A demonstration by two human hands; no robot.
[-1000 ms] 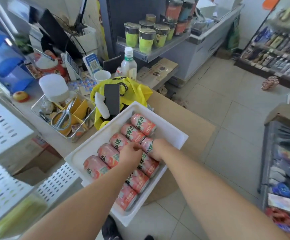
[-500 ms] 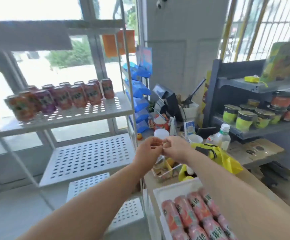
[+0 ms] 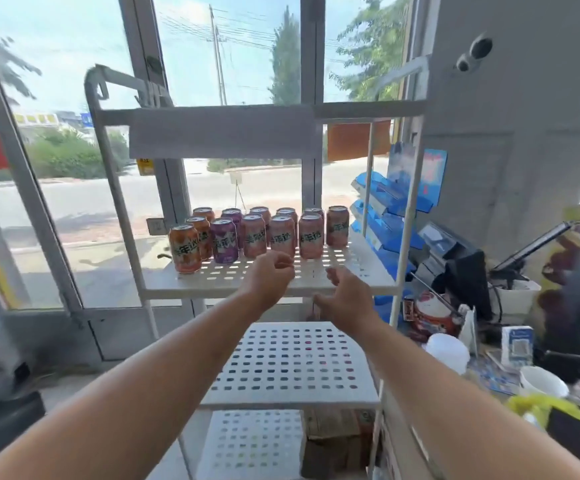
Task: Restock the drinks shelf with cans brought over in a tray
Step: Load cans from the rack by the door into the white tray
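A white perforated rack stands by the window, and its upper shelf (image 3: 357, 271) carries several upright cans: an orange can (image 3: 184, 249) at the left, a purple can (image 3: 224, 240) beside it, and pink cans (image 3: 311, 237) to the right. My left hand (image 3: 269, 277) hovers just in front of the pink cans with fingers loosely curled, holding nothing. My right hand (image 3: 345, 292) is at the shelf's front edge, fingers relaxed and empty. The tray is out of view.
Below is a bare perforated middle shelf (image 3: 292, 362), with a cardboard box (image 3: 337, 441) beside the bottom level. A blue display rack (image 3: 385, 209), a till screen (image 3: 465, 275), a white cup (image 3: 543, 381) and a yellow bag (image 3: 537, 407) crowd the counter at right.
My view swung from the tray of pink cans up to the rack. Both hands left the tray, met in front of me, then spread apart and reached toward the upper shelf.
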